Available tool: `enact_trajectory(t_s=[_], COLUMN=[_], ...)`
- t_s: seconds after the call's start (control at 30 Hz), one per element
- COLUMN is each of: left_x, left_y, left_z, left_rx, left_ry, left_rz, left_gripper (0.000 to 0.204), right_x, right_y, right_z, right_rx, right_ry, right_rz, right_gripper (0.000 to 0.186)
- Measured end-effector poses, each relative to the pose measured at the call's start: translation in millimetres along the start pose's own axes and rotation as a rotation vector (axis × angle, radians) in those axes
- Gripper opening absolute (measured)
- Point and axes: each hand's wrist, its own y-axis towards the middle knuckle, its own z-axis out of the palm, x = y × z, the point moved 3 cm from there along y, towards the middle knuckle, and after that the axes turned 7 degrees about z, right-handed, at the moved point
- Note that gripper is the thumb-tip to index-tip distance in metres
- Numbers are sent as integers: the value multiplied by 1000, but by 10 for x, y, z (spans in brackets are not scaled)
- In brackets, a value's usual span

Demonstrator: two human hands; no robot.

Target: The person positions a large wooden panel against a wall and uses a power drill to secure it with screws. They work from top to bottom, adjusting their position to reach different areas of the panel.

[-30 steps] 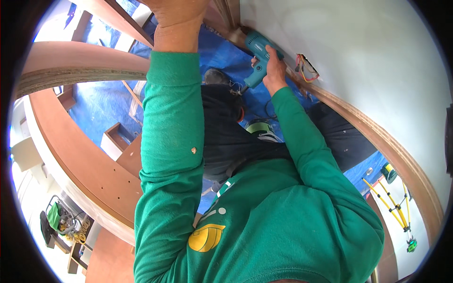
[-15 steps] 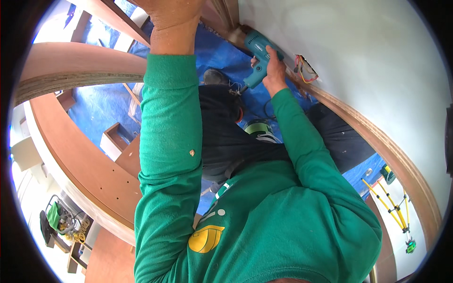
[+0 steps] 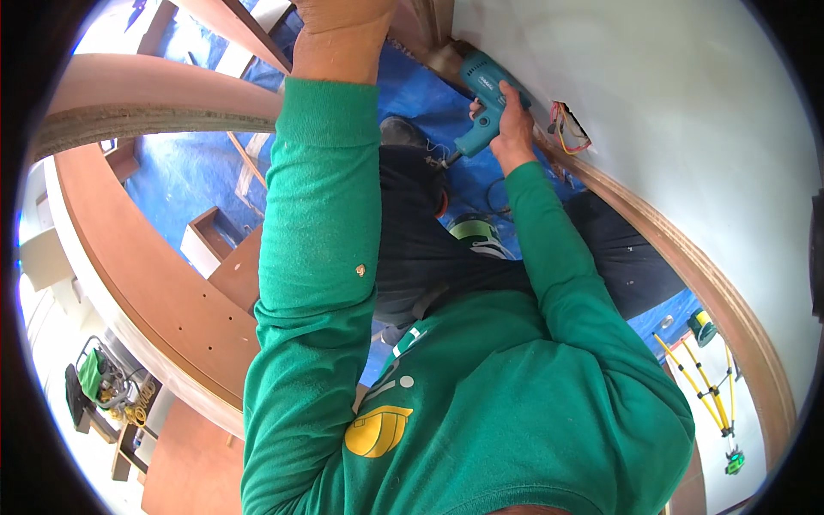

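My right hand (image 3: 513, 129) is wrapped round the handle of a teal power drill (image 3: 486, 75), low beside the pale wall. The drill's front end points away from me toward a wooden upright (image 3: 435, 21); its tip is hard to make out. A cord trails from the handle. My left hand (image 3: 347, 17) reaches up to the far edge of the picture, beside the wooden frame. Its fingers are cut off, so I cannot see what they touch.
Curved wooden panels (image 3: 163, 94) stand at the left. A wall opening (image 3: 568, 129) with loose wires is right of the drill, above a wooden trim strip (image 3: 678, 249). Blue sheeting (image 3: 184, 163) covers the floor. A yellow tripod (image 3: 708, 386) stands at the lower right.
My whole view has shifted slightly, so both hands and the drill appear a little farther right and higher. My right hand keeps its hold on the drill.
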Motion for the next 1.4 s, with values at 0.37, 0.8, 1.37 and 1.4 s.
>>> enact_trajectory(t_s=[0.37, 0.8, 1.37, 1.4], left_x=[163, 33, -104, -167], left_y=[17, -112, -14, 2], left_z=[17, 190, 26, 39], left_rx=[-18, 11, -35, -22], left_ry=[25, 28, -70, -91], left_rz=[139, 155, -183, -232], left_gripper=[96, 104, 88, 87], right_x=[21, 29, -159, -126], right_y=[8, 114, 269, 287], right_z=[-16, -166, -243, -234], right_rx=[6, -20, 115, 117], right_ry=[18, 77, 224, 235], right_rz=[33, 35, 231, 225], right_gripper=[43, 41, 47, 46])
